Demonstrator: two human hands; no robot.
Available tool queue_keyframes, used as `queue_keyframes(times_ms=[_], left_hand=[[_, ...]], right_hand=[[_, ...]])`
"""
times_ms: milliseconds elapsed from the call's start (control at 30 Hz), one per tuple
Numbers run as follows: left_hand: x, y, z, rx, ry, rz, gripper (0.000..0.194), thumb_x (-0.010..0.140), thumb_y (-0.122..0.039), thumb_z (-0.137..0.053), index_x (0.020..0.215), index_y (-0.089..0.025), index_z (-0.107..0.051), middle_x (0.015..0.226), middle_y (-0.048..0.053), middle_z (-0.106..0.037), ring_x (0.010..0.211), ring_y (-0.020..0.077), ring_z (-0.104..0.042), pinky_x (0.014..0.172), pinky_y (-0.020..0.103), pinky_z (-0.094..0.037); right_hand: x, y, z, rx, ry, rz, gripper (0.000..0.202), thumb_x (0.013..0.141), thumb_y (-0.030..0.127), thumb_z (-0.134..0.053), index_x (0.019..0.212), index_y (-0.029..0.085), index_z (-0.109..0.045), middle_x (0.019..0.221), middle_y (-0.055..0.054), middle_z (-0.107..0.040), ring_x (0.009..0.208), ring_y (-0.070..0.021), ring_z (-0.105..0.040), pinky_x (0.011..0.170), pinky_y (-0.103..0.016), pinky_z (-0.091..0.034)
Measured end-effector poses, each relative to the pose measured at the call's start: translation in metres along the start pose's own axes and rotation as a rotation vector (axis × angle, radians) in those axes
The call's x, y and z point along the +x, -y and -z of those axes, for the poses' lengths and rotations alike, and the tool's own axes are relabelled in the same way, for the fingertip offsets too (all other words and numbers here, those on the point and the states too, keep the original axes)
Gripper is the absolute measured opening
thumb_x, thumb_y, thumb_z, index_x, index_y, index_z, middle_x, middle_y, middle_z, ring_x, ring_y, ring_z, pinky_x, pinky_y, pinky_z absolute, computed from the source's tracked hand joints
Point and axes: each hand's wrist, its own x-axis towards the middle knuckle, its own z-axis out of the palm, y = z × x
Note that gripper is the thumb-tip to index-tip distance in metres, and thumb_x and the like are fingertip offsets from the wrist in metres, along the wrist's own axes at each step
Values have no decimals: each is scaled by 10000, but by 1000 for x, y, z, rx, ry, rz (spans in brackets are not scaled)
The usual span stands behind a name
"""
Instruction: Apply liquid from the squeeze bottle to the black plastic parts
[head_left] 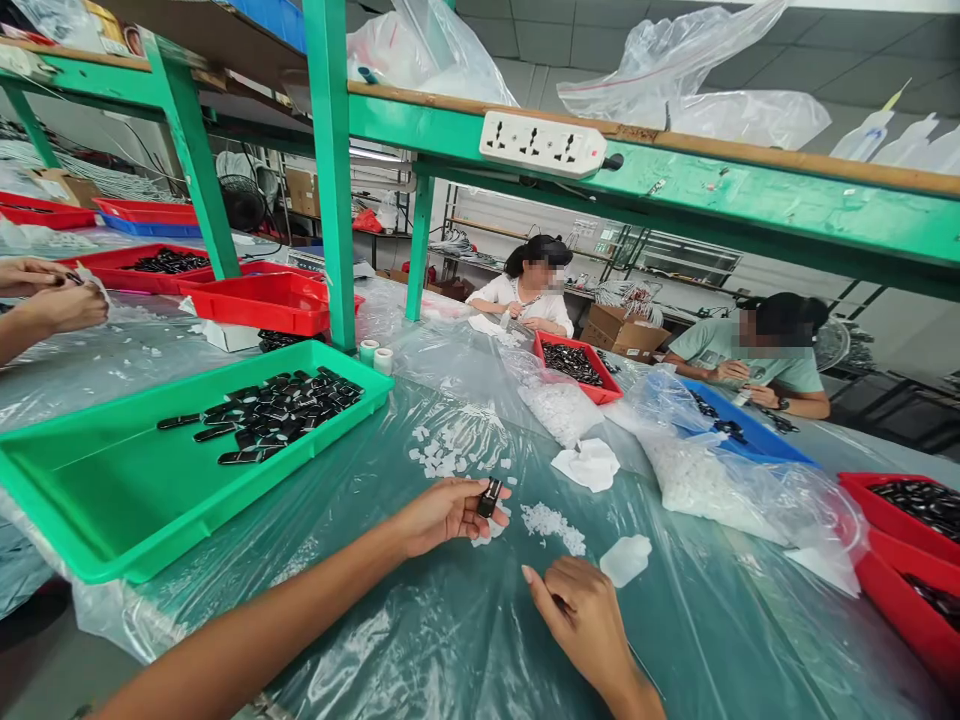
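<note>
Pretty clearly a factory-type assembly workshop, with a plastic-covered surface [390, 640], a green tray [82, 490] of small black parts [281, 410], bags [697, 480] of tiny white pieces, a power strip [541, 144] on a green metal frame [330, 190], plus two co-workers [553, 310] doing handwork across the way.

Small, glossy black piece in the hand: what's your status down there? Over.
Left hand gripping small, glossy black rectangular piece. Right hand curled, apart from it; contents unclear. Loose pile of tiny white pieces near both hands; no blockage apparent.

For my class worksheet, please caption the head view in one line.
The left grip holds a black piece near a green tray of black pieces.
</note>
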Motion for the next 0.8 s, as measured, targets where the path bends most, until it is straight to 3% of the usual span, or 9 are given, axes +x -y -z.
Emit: queue_keyframes(times_ms=[367, 633, 733, 800], left_hand=[[0, 5, 9, -92, -22, 7, 326, 844, -350, -569, 1041, -95, -614, 867, 126, -698, 662, 160, -659, 670, 264, -507], [-3, 5, 7, -5, -64, -5, 361, 765, -409, -648, 964, -111, -603, 802, 99, -683, 598, 132, -633, 597, 233, -486], [-3, 8, 6, 108, -131, -75, 358, 701, -390, -712, 900, -126, -573, 672, 29, -634, 461, 76, -527, 479, 193, -408], [-3, 11, 6, 208, -165, -148, 369, 671, -379, -735, 887, -131, -568, 609, -19, -562, 429, 60, -461, 443, 188, -365]], right_hand=[[0, -1, 1, -8, 21, -22, 436, 887, 266, -482, 492, 186, -316, 478, 56, -310, 464, -91, -290, 510, -256, -205], [3, -2, 2, -52, 10, -48, 449, 893, 316, -456, 487, 189, -313, 469, 48, -336, 459, -98, -319, 510, -256, -219], [4, -8, 14, -160, 7, -196, 444, 888, 376, -443, 491, 199, -352, 459, 38, -399, 431, -110, -369, 481, -256, -219], [1, -13, 24, -284, 98, -372, 403, 873, 410, -448, 522, 214, -435, 469, 27, -483, 409, -131, -445, 445, -250, -212]])
